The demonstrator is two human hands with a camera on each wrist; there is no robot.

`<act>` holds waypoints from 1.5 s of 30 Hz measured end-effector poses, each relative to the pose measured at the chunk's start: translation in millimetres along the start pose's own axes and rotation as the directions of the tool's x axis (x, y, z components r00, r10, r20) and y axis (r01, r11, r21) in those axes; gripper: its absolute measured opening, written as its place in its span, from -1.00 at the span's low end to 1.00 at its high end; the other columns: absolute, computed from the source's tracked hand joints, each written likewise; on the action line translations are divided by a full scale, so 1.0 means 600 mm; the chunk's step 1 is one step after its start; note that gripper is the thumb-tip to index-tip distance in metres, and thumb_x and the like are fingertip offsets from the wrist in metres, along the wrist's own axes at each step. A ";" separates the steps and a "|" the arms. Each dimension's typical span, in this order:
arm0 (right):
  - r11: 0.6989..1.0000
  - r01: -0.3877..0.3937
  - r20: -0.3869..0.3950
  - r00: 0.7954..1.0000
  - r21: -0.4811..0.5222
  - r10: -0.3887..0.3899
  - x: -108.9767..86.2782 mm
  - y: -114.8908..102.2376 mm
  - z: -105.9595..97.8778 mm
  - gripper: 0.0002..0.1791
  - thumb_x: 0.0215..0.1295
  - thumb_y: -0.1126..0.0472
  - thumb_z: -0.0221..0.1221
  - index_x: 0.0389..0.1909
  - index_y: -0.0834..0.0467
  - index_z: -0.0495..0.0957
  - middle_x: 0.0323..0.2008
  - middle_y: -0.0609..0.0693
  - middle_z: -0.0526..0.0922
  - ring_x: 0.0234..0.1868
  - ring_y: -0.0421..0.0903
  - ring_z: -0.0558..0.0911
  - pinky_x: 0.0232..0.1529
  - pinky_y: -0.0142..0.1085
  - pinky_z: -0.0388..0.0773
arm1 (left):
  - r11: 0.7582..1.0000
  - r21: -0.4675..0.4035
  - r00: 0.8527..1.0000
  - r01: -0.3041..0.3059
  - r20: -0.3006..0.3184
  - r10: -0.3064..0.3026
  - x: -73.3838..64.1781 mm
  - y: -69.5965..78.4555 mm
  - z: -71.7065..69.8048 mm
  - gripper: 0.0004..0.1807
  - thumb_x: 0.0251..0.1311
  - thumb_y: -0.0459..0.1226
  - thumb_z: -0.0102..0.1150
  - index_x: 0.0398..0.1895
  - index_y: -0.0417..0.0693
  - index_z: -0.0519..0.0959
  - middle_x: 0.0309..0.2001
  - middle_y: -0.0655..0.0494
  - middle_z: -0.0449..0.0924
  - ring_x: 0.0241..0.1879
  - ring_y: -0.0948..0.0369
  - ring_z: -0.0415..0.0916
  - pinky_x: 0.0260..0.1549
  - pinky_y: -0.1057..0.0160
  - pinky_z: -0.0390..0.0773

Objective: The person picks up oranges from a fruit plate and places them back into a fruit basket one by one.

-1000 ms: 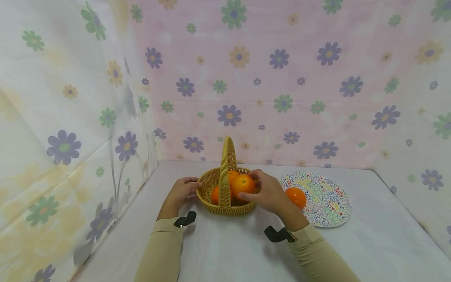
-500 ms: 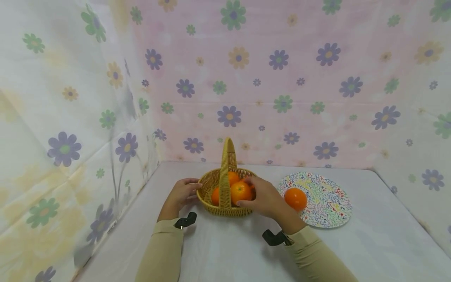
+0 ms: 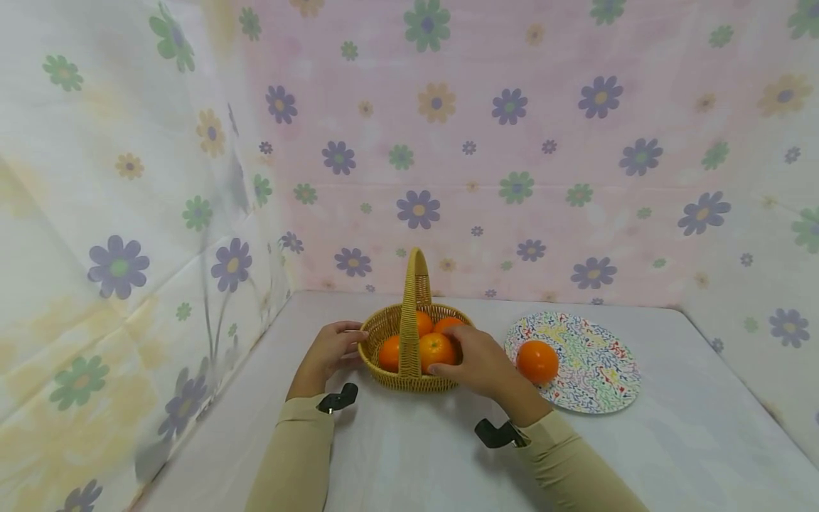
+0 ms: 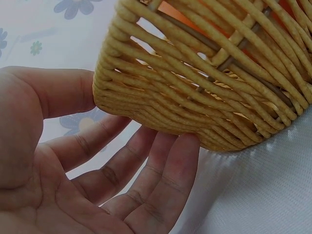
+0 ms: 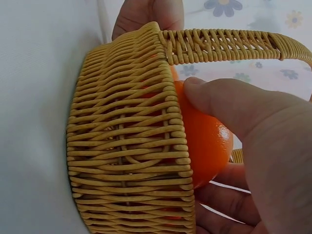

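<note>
A wicker basket [image 3: 414, 382] with a tall arched handle [image 3: 412, 299] stands mid-table and holds several oranges. My right hand [image 3: 456, 353] grips the front orange [image 3: 434, 346] low inside the basket's right side. In the right wrist view the thumb [image 5: 229, 105] lies over that orange [image 5: 207, 141], with the other fingers under it, beside the basket wall [image 5: 126, 161]. My left hand [image 3: 345, 346] rests against the basket's left wall. The left wrist view shows its fingers [image 4: 161, 170] straight along the weave [image 4: 195, 92]. One more orange [image 3: 536, 360] lies on a patterned plate [image 3: 598, 370] to the right.
Flower-print cloth walls close in the table at the left, back and right. White tablecloth [image 3: 416, 455] covers the table between the basket and me. The plate sits just right of the basket, near my right wrist.
My right hand has lowered the orange from above the basket's rim down among the other oranges. The left hand has stayed on the basket's side.
</note>
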State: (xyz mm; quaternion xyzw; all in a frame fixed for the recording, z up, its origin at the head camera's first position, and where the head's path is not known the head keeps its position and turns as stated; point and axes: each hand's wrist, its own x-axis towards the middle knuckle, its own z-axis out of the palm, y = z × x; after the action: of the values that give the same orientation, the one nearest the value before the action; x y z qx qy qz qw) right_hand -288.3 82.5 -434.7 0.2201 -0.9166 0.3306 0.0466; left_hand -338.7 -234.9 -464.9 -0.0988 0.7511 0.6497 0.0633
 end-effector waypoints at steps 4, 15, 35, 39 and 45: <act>1.000 -0.012 0.008 1.000 -0.024 0.012 -0.001 -0.001 0.001 -0.31 0.08 -0.30 0.48 0.16 -0.07 0.56 -0.06 -0.20 0.66 -0.11 -0.19 0.58 0.00 -0.20 0.64 | 1.000 0.000 1.000 -0.003 0.000 0.003 0.000 0.001 0.000 -0.52 0.35 -0.19 0.32 0.29 -0.15 0.55 0.24 -0.18 0.58 0.01 0.05 0.70 -0.02 0.04 0.74; 0.998 -0.022 0.021 1.000 -0.057 0.023 -0.001 0.002 0.004 -0.39 0.10 -0.37 0.42 0.04 -0.09 0.59 -0.19 -0.23 0.64 -0.19 -0.19 0.56 -0.10 -0.29 0.60 | 1.000 -0.003 1.000 0.002 0.003 -0.002 0.000 0.002 0.001 -0.50 0.35 -0.19 0.31 0.30 -0.15 0.53 0.27 -0.19 0.57 0.05 0.03 0.69 0.01 0.03 0.73; 0.992 0.013 0.026 1.000 -0.122 -0.010 0.001 0.004 0.004 -0.52 0.24 -0.22 0.39 0.00 0.01 0.68 -0.25 -0.19 0.67 -0.24 -0.20 0.55 -0.12 -0.25 0.60 | 1.000 -0.001 1.000 0.011 -0.005 -0.011 0.000 0.008 0.004 -0.50 0.34 -0.18 0.32 0.29 -0.14 0.54 0.24 -0.17 0.58 0.02 0.04 0.68 0.02 0.03 0.73; 0.994 0.025 0.051 0.999 -0.106 -0.020 -0.001 0.001 -0.007 -0.59 0.28 -0.15 0.38 0.01 0.02 0.69 -0.22 -0.16 0.70 -0.23 -0.18 0.55 -0.11 -0.23 0.61 | 1.000 0.008 1.000 0.021 -0.009 -0.021 -0.001 0.007 0.004 -0.50 0.35 -0.17 0.31 0.30 -0.14 0.54 0.26 -0.17 0.57 0.05 0.02 0.67 0.04 0.02 0.72; 0.994 -0.006 0.076 0.997 -0.109 0.015 -0.002 0.006 -0.034 -0.61 0.28 -0.06 0.39 0.02 0.07 0.71 -0.15 -0.07 0.72 -0.19 -0.10 0.57 -0.08 -0.18 0.62 | 1.000 0.005 1.000 0.023 -0.005 -0.023 -0.003 0.002 0.000 -0.50 0.35 -0.17 0.31 0.30 -0.14 0.53 0.27 -0.18 0.56 0.06 0.02 0.66 0.06 0.01 0.71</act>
State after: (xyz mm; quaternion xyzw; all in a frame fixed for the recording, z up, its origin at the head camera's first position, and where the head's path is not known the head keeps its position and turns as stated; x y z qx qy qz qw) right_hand -290.0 98.1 -421.2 0.2250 -0.9355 0.2716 0.0216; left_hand -337.4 -234.5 -463.2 -0.1089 0.7517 0.6468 0.0689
